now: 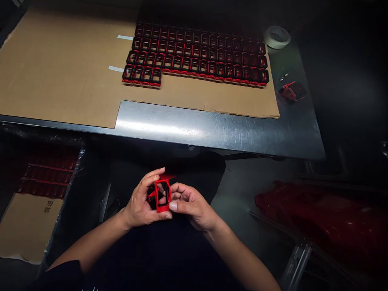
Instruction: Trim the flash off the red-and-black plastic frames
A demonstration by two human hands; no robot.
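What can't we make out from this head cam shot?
- Head view: the red frame is partly hidden by the left hand and right hand, as is the red piece behind it.
- Head view: the small bits on the steel tabletop are too small to identify.
- Head view: the red pile is dimmed by shadow and cut off by the right edge.
- Head view: the red rows at lower left are obscured by shadow.

Overall exposure is dim, with deep shadow filling the frame from 2 o'clock to 4 o'clock. Specular glare forms a pale band on the steel tabletop (pixel 169 125) at 11 o'clock, while the hands (pixel 163 202) at 6 o'clock remain softly lit and sharp. Wide-angle distortion stretches the tabletop's corner toward 3 o'clock; no motion blur is visible.
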